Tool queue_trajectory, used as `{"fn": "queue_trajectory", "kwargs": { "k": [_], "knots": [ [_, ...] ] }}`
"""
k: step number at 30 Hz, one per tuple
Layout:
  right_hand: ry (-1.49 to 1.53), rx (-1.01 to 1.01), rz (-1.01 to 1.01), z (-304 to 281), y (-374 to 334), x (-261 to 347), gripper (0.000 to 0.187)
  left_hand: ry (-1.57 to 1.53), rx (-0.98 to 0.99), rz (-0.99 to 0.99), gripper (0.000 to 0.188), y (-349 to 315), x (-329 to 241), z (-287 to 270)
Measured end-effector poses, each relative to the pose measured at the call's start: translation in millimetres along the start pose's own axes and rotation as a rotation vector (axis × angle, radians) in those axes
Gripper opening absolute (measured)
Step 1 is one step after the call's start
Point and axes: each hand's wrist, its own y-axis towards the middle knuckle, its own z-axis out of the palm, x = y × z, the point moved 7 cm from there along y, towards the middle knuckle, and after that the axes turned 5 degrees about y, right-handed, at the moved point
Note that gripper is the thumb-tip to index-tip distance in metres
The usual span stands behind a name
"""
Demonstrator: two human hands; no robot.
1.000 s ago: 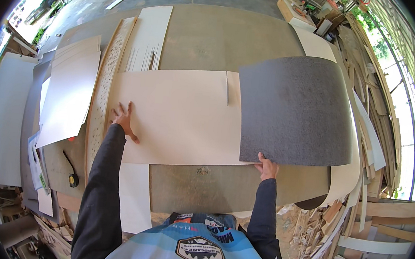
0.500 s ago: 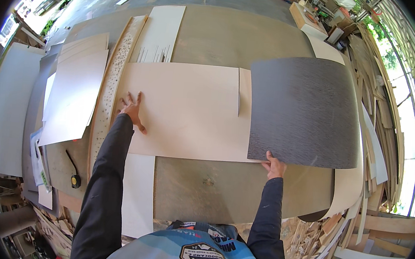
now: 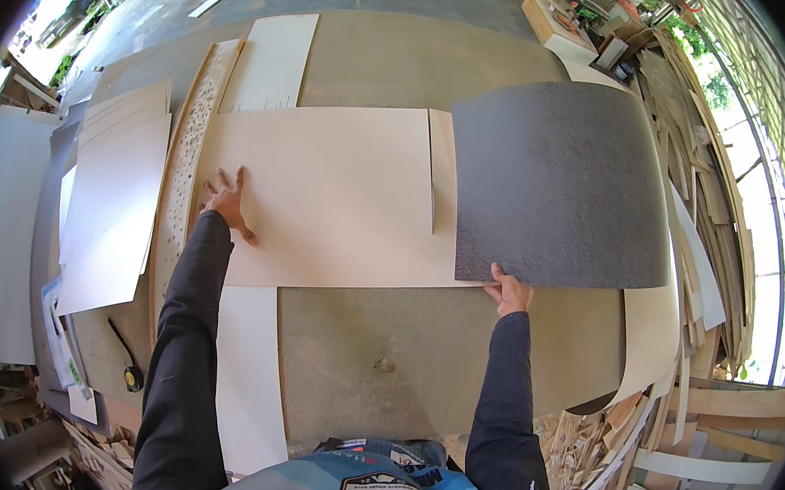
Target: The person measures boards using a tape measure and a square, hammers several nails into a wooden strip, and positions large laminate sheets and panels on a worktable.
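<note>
A beige-backed laminate sheet (image 3: 322, 197) lies across the table, and its right part is curled over to show a dark grey textured face (image 3: 566, 185). My left hand (image 3: 226, 204) rests on the beige side near the left end, fingers spread and holding nothing. At the near edge my right hand (image 3: 508, 292) grips the dark laminate, thumb on top and fingers underneath. A short upright slit or flap (image 3: 434, 188) shows beside the curled part. Under the left end runs a white strip board (image 3: 273, 57), visible beyond and in front of the sheet.
A perforated wooden strip (image 3: 191, 125) runs along the sheet's left end. Farther left are stacked pale sheets (image 3: 116, 202) and a tape measure (image 3: 132, 378). The brown tabletop (image 3: 373, 355) shows in front. Wood offcuts (image 3: 715, 189) crowd the right side.
The laminate sheet has slid slightly away from me and covers more of the dark marks on the white strip board. Both hands keep their holds. The whole view has shifted a little.
</note>
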Motion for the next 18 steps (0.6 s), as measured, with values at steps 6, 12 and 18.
{"fn": "queue_trajectory", "kwargs": {
  "k": [6,12,18],
  "knots": [
    [0.006,0.014,-0.035,15,7,14,0.036,-0.011,-0.002,-0.029,0.174,18,-4,-15],
    [0.031,0.043,-0.087,31,19,22,0.046,-0.013,-0.011,0.001,0.179,41,-1,-25],
    [0.040,0.032,-0.050,45,32,31,0.037,-0.060,-0.018,-0.039,0.172,64,-1,-34]
  ]
}}
